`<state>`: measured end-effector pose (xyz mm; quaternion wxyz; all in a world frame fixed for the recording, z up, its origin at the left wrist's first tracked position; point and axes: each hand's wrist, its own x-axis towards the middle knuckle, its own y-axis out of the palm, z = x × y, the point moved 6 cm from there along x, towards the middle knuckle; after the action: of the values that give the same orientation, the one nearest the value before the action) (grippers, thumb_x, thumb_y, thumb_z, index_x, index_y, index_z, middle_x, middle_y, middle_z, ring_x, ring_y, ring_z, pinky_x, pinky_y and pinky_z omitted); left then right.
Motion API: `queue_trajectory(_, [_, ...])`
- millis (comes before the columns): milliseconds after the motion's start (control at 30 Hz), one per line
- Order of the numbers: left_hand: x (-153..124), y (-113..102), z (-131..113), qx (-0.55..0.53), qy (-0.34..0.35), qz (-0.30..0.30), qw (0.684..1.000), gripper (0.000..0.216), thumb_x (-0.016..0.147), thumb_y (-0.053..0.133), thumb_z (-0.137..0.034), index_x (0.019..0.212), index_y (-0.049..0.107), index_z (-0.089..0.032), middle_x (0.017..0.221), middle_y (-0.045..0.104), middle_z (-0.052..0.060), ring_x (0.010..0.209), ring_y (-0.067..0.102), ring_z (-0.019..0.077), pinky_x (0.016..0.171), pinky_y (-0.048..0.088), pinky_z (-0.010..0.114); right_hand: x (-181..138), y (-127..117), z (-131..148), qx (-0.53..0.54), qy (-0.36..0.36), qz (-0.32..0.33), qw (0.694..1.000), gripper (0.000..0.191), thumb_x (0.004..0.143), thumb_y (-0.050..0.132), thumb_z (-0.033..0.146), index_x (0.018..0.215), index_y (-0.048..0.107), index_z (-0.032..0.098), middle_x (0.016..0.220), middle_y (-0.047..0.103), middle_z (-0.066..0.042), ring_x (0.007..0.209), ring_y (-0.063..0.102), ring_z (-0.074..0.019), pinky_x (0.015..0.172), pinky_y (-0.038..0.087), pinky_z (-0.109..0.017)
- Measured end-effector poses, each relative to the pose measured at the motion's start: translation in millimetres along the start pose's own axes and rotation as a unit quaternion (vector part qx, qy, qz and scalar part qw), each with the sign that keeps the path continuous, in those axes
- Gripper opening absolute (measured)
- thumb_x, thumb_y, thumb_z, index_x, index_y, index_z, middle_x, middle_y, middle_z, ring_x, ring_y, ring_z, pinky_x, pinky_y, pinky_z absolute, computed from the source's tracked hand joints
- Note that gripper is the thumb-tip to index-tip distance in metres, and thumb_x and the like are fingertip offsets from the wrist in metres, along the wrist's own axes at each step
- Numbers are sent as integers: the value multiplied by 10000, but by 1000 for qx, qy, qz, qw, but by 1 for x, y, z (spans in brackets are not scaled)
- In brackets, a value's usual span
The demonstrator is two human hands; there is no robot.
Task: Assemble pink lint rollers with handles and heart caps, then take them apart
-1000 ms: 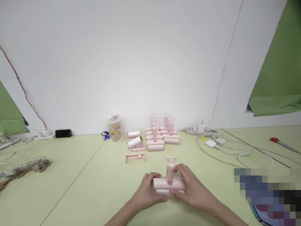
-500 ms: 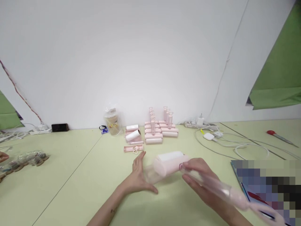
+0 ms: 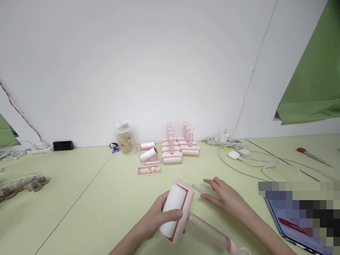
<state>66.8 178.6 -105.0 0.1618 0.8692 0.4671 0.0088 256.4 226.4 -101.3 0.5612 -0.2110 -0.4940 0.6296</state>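
Observation:
My left hand (image 3: 162, 216) is wrapped round the head of a pink lint roller (image 3: 188, 203), thumb across its white roll (image 3: 174, 202). The roller is tilted, with its clear handle (image 3: 209, 230) slanting down to the right and ending in a pink loop. To the right, my right hand (image 3: 223, 194) is open, its thumb and fingers apart. A narrow translucent piece (image 3: 198, 190) lies by my right thumb; whether they touch I cannot tell.
Several pink lint rollers (image 3: 172, 155) stand against the wall, with loose roller parts (image 3: 148, 169) beside them. A bagged cup (image 3: 125, 140) is farther left. Cables (image 3: 276, 164), a red-handled screwdriver (image 3: 313, 156) and a partly blurred tablet-like object (image 3: 289, 226) are at right. Wrapped items (image 3: 23, 184) lie left.
My left hand has closed round the roller head, which has turned more upright. My right hand has let go of the handle and opened. The person's hand at far left has left the view.

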Motion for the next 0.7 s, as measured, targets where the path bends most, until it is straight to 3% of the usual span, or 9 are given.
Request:
queue_trajectory(100, [0,-5,2,21,-10,-35,999,455,609,706,-287,997,505,-158,785,614,19,683,609,173,632,490,295,6,10,-22,-11,32,68,997,146,735,581,370,740,619,229,687,635,-34,641,601,-228,549,432,-303])
queue_trajectory(200, [1,-3,11,21,-42,-42,998,490,599,676,-266,1034,473,-171,761,602,7,646,598,175,620,496,329,6,-1,-24,11,47,55,997,83,774,481,268,730,543,236,520,567,26,476,541,-169,464,372,-258])
queue_trajectory(267, [2,-2,15,33,-53,-51,997,504,611,648,-259,1067,449,-181,767,593,7,638,592,181,623,498,361,2,-17,-17,111,52,1,992,23,760,469,242,754,447,244,491,539,54,449,516,-153,457,375,-249])
queue_trajectory(333, [3,-5,17,75,-49,-76,993,489,611,634,-233,1066,465,-181,799,591,18,697,590,201,660,490,377,-4,-30,-3,276,31,-49,960,83,776,464,265,763,384,248,506,562,56,451,524,-144,465,405,-251])
queue_trajectory(433, [5,-11,17,162,-28,-116,980,449,616,618,-208,1050,508,-179,867,595,35,839,564,231,764,452,385,-16,-30,25,428,-38,-21,903,113,823,451,330,775,432,229,568,622,0,484,552,-147,479,439,-268])
queue_trajectory(533, [6,-16,17,214,-13,-135,967,417,624,612,-206,1032,533,-176,926,587,43,901,536,243,815,419,381,-27,-20,43,411,-81,28,907,136,828,473,322,745,483,214,606,627,-26,526,556,-147,498,442,-269])
queue_trajectory(700, [5,-14,16,225,-17,-142,964,414,623,604,-206,1028,529,-165,942,581,53,889,533,243,798,421,369,-31,-14,44,366,-74,25,927,90,822,457,276,754,472,219,576,614,0,498,553,-131,465,428,-236])
